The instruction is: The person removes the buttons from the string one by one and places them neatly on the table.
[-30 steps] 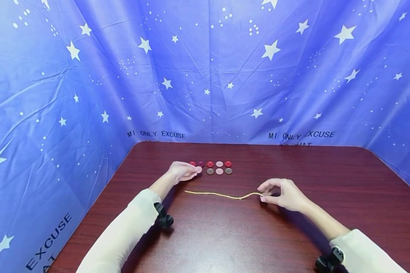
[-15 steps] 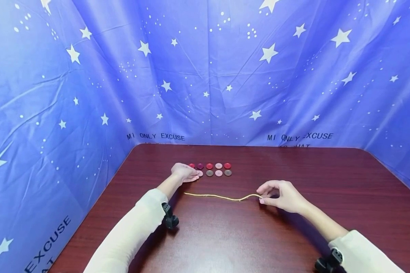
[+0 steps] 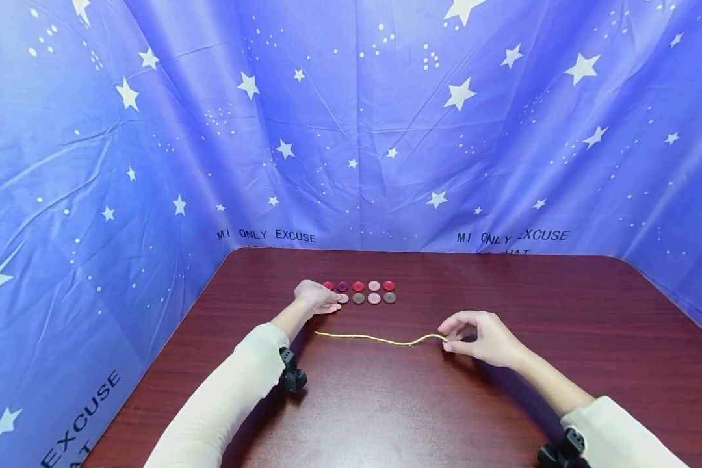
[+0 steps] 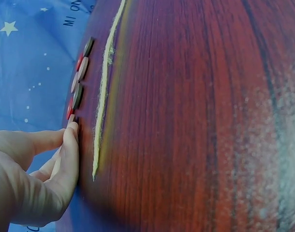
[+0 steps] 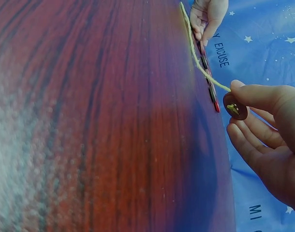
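Observation:
At the left end of the near row of buttons, my left hand (image 3: 316, 297) pinches a pink button (image 3: 343, 299) between thumb and finger, low at the table. In the left wrist view its fingertips (image 4: 71, 126) meet the button's edge. My right hand (image 3: 487, 339) is at the right, above the table. Thumb and fingers hold a dark brown button (image 5: 235, 107) with yellow yarn knotted through its holes. From there the yellow yarn (image 3: 380, 339) trails left in a wavy line, its loose end near my left wrist.
Beside the pinched one lie several more buttons in two rows: red buttons (image 3: 358, 286) and others in the far row, a grey-brown button (image 3: 359, 299) and others in the near row. The dark red wooden table (image 3: 398, 403) meets a blue star-patterned cloth (image 3: 351, 117) behind.
My left hand has moved slightly right and lower with the pink button, which now lies in line with the near row. My right hand stays almost still with the yarn.

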Demonstrator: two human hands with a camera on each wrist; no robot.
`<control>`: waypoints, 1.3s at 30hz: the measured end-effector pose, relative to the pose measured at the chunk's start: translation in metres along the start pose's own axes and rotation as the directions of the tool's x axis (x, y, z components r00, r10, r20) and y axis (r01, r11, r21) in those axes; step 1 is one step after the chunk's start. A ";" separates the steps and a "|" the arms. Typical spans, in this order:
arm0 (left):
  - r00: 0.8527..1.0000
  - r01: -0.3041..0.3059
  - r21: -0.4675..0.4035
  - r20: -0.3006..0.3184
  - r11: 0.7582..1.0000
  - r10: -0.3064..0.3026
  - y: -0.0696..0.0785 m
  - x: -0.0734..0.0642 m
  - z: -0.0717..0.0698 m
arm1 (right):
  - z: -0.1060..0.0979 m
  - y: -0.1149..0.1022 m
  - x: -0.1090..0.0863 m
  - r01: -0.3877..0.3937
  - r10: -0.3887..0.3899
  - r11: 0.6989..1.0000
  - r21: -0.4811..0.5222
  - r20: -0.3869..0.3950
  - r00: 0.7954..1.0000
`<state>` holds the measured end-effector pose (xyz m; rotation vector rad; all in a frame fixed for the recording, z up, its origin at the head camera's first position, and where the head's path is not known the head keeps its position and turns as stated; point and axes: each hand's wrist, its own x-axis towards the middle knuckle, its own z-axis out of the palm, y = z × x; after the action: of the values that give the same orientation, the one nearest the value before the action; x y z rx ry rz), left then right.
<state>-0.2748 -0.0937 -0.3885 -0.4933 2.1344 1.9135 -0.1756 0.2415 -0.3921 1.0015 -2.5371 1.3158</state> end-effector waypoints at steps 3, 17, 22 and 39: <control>1.000 -0.010 0.007 0.001 1.000 0.010 0.000 0.000 0.000 | -0.001 -0.001 0.000 0.004 -0.004 1.000 -0.004 0.001 1.000; 1.000 -0.018 0.130 -0.020 0.991 0.021 -0.002 -0.010 -0.008 | -0.002 -0.003 -0.002 0.005 -0.005 1.000 0.000 -0.005 1.000; 0.999 -0.050 0.178 -0.001 0.983 0.051 -0.004 -0.018 -0.012 | -0.002 -0.004 -0.003 0.002 -0.002 1.000 0.006 -0.008 1.000; 0.924 -0.132 0.081 0.371 0.988 0.093 -0.017 -0.046 0.006 | 0.005 -0.004 0.001 0.013 -0.012 0.999 0.041 -0.010 1.000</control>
<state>-0.2266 -0.0849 -0.3872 0.0124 2.0353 1.7686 -0.1728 0.2360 -0.3921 1.0138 -2.5022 1.3709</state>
